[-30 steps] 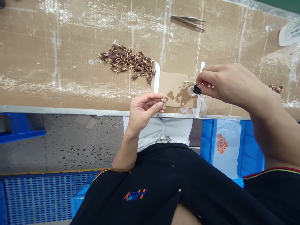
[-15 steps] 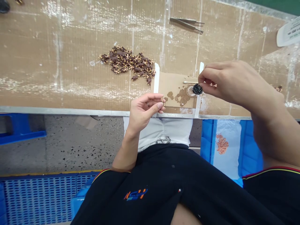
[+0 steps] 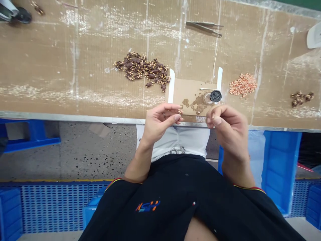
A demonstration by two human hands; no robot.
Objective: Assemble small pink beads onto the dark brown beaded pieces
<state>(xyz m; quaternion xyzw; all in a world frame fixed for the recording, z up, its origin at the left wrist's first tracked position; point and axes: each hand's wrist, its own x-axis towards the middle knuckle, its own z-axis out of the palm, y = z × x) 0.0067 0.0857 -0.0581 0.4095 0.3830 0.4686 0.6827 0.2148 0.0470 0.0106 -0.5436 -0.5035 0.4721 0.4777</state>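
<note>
My left hand (image 3: pixel 159 122) pinches a small beaded piece (image 3: pixel 180 112) with pale, gold-looking tips between thumb and fingers, over the table's near edge. To its right, my right hand (image 3: pixel 230 129) has thumb and index finger pressed together on a tiny pale bit (image 3: pixel 213 117), too small to name. Just beyond the right fingers, a round black textured piece (image 3: pixel 215 96) sits on a small clear dish (image 3: pixel 207 98). A cotton swab (image 3: pixel 209 89) lies behind it. Further right is a heap of small orange-pink beads (image 3: pixel 243 84).
A pile of brown pieces with yellowish tips (image 3: pixel 145 70) lies left of a stained cardboard patch (image 3: pixel 185 87) edged by white strips. Tweezers (image 3: pixel 204 28) rest farther back. A smaller brown cluster (image 3: pixel 301 98) and a white container (image 3: pixel 314 36) are at the right; blue crates (image 3: pixel 281 160) stand below.
My right hand has moved from beside the black piece toward me, near my left hand, uncovering the orange-pink heap. My left hand keeps its pinch. The view has shifted slightly.
</note>
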